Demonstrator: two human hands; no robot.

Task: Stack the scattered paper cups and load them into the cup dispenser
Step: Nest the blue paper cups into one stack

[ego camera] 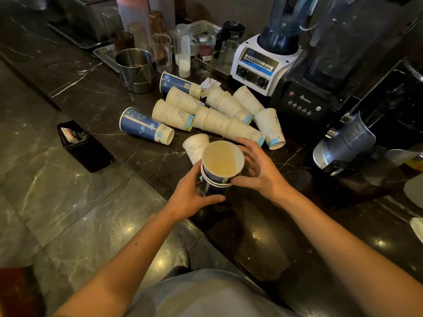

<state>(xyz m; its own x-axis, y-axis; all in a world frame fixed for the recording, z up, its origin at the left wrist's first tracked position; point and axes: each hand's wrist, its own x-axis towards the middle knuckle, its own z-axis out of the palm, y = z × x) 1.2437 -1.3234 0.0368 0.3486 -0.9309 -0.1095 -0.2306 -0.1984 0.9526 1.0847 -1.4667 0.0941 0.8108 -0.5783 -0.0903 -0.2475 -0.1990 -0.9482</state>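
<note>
A short stack of blue paper cups (220,163) stands upright, mouth up, over the dark marble counter (96,97). My left hand (194,193) grips its lower body from the left. My right hand (256,165) holds the upper rims from the right, fingers curled round them. A white cup (194,147) stands just behind the stack. Several white cups (219,113) lie on their sides further back, some nested. Two blue cups (144,125) (176,84) lie on their sides at the left of the pile. No cup dispenser is in view.
A steel pitcher (135,67) and glass jars stand behind the pile. A white blender (263,62) and a black blender (309,97) stand at the back right, a grey grinder (343,143) at the right. A black box (80,143) sits left, near the counter edge.
</note>
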